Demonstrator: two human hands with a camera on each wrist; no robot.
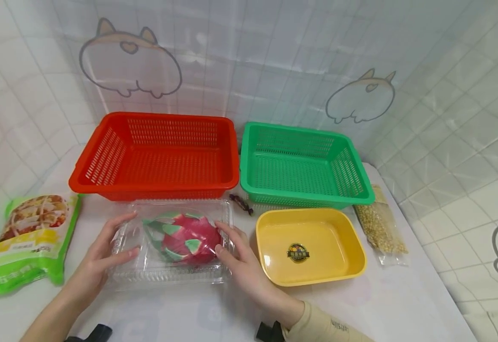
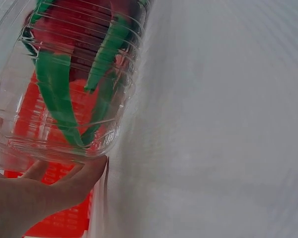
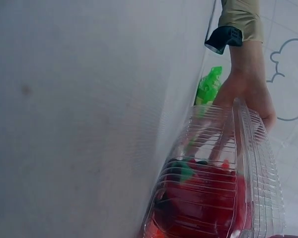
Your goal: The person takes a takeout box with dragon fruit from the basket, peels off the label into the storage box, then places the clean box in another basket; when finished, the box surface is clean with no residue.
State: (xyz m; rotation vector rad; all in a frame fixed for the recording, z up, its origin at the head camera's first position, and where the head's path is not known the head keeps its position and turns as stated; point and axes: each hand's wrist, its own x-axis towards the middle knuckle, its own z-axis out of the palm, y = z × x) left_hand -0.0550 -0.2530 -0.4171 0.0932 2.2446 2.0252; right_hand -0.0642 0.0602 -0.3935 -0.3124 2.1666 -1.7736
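A clear plastic clamshell box (image 1: 163, 271) stands in front of the red basket, with a pink and green dragon fruit (image 1: 193, 239) inside it. My left hand (image 1: 103, 256) grips its left end, thumb over the lid edge and fingers along the side. At the opposite end my right hand (image 1: 246, 266) holds the box with thumb and forefinger over the lid; its other fingers are partly hidden. The left wrist view shows left fingers (image 2: 87, 178) against the box's ribbed end. Across the box, the right wrist view shows the left hand (image 3: 246, 94).
Behind the box are a red basket (image 1: 159, 194) and a green basket (image 1: 308, 198). A yellow tray (image 1: 317, 237) sits to the right, near a bag of grains (image 1: 379, 225). A dark wrapped candy (image 1: 241, 204) lies between baskets and tray. A green food bag (image 1: 35, 237) lies left.
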